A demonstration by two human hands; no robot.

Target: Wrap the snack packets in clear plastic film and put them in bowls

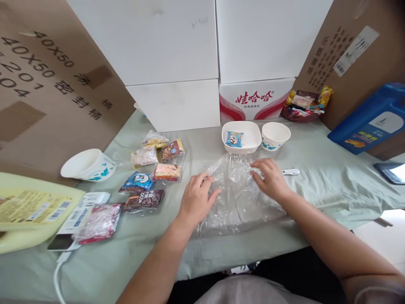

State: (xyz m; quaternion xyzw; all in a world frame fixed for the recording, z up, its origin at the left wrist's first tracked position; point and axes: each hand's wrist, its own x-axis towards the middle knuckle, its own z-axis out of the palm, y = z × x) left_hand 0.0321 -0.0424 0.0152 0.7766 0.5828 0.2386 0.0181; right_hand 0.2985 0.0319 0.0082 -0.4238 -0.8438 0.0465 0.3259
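A clear plastic bag [237, 202] lies flat and crinkled on the cloth in front of me. My left hand [198, 196] rests at its left edge, fingers apart. Over its upper right part is my right hand [268, 177], with thumb and fingers spread. Just beyond the bag stands a white rectangular tray [257, 139] holding a small blue snack packet [234, 139]. Touching or close to the tray's right side is a white paper bowl [276, 136] with teal leaves. A white utility knife [290, 172] lies right of my right hand.
Several wrapped snacks [144, 200] lie to the left, near another paper bowl [88, 164], a power bank [91, 202] and a yellow jug [34, 211]. White boxes [186, 105] stand behind. A snack bowl [305, 112], blue bottle [370, 120] and phone [390, 173] are at right.
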